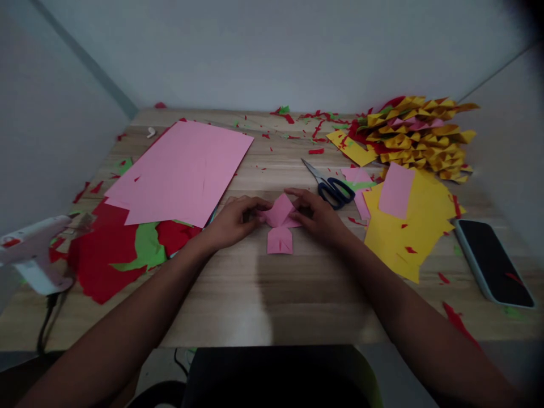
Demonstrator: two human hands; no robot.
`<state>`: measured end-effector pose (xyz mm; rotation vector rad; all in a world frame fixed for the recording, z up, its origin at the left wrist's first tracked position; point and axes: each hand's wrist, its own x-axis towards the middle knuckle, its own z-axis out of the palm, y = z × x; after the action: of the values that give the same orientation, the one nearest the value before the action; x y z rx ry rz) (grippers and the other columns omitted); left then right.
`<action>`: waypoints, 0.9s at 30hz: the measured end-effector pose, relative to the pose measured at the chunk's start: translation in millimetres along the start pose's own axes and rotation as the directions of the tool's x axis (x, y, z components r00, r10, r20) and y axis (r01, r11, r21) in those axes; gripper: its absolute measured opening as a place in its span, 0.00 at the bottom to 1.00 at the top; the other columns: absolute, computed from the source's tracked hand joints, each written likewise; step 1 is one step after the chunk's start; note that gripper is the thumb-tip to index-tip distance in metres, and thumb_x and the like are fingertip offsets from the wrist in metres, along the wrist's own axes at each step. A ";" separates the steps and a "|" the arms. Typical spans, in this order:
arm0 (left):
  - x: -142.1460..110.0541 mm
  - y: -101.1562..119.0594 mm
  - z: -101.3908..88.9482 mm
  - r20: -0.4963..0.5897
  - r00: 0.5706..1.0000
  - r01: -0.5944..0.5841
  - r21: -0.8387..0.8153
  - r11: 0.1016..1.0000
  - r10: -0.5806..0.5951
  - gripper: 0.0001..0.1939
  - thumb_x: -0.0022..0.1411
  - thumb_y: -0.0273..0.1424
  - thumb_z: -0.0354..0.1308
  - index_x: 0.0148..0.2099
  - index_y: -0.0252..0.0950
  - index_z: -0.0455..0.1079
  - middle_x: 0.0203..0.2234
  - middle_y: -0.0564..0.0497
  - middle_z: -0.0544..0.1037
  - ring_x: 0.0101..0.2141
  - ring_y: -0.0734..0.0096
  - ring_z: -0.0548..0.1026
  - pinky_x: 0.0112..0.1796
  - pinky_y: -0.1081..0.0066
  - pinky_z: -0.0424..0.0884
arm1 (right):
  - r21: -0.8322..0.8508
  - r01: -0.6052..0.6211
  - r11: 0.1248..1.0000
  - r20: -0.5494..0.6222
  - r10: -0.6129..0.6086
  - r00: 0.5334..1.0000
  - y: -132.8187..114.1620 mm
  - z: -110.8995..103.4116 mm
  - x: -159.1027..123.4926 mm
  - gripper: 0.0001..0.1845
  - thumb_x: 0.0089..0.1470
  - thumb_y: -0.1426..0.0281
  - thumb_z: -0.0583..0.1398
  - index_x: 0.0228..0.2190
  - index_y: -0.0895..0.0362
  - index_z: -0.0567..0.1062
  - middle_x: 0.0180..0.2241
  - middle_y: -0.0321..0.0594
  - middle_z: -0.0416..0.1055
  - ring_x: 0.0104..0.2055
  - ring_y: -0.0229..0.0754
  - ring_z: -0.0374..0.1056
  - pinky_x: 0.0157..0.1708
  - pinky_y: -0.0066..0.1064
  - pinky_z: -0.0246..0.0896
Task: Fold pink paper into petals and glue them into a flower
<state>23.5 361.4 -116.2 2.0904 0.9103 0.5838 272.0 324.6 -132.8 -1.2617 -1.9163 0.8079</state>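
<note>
At the middle of the table lies a small pink paper [280, 211], folded with a raised pointed flap at the top and a squarish lower part with creases. My left hand [240, 220] pinches its left side between thumb and fingers. From the right, my right hand [315, 214] grips the opposite edge, thumb below and index finger reaching above the flap. Both hands rest close to the wood. Blue-handled scissors [335, 191] lie partly open just beyond my right hand.
Large pink sheets [187, 170] cover red paper [100, 255] on the left, near a glue gun [36, 255]. Yellow sheets [402, 238], a phone [493, 260] and a bundle of folded yellow paper pieces [420, 139] occupy the right. Red and green scraps litter the back.
</note>
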 end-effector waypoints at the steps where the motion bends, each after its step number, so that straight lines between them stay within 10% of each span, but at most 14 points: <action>1: -0.1 -0.2 1.4 -0.009 1.000 -0.008 -0.055 0.998 0.007 0.20 0.63 0.34 0.59 0.57 0.38 0.70 0.45 0.45 0.81 0.45 0.62 0.78 0.46 0.63 0.72 | 0.013 0.002 1.000 0.004 -0.002 1.000 -1.0 -0.2 -0.2 0.29 0.56 0.75 0.60 0.59 0.55 0.68 0.37 0.40 0.77 0.39 0.43 0.71 0.44 0.38 0.66; 10: 0.5 -2.6 7.6 0.018 0.999 -0.038 -0.154 0.987 0.041 0.27 0.65 0.35 0.59 0.65 0.39 0.64 0.44 0.45 0.82 0.43 0.62 0.79 0.45 0.63 0.72 | 0.027 0.042 0.999 -0.009 -0.042 0.999 1.6 3.1 0.2 0.29 0.56 0.72 0.60 0.59 0.55 0.66 0.38 0.40 0.76 0.38 0.43 0.70 0.41 0.37 0.65; 15: -1.8 6.1 -2.3 -0.236 0.964 -0.073 0.206 0.976 0.122 0.20 0.63 0.40 0.61 0.55 0.39 0.70 0.45 0.47 0.79 0.46 0.61 0.75 0.52 0.58 0.63 | -0.074 0.085 0.994 -0.341 -0.105 0.934 -6.1 -2.2 -3.3 0.05 0.57 0.66 0.62 0.34 0.54 0.70 0.34 0.38 0.70 0.35 0.41 0.64 0.36 0.34 0.61; 21: -10.2 26.9 -3.2 0.223 0.950 -0.278 0.275 0.920 0.220 0.11 0.63 0.43 0.62 0.39 0.40 0.74 0.34 0.52 0.80 0.36 0.67 0.76 0.39 0.66 0.65 | -0.156 0.082 0.984 -0.172 -0.109 0.979 -18.4 -9.8 -8.1 0.18 0.63 0.63 0.55 0.22 0.54 0.66 0.21 0.33 0.63 0.25 0.37 0.60 0.29 0.31 0.54; 27: -18.9 44.3 25.1 0.261 0.965 -0.158 0.470 0.868 0.035 0.22 0.59 0.45 0.65 0.51 0.40 0.70 0.44 0.48 0.80 0.43 0.58 0.79 0.39 0.65 0.69 | -0.314 0.134 0.940 -0.149 -0.188 0.971 -38.2 -12.5 -20.0 0.06 0.60 0.66 0.59 0.36 0.55 0.75 0.24 0.33 0.72 0.22 0.34 0.62 0.26 0.28 0.54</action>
<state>45.9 315.4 -98.1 2.6052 0.8735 0.1352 268.7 294.7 -99.5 -1.2834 -2.0171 0.3123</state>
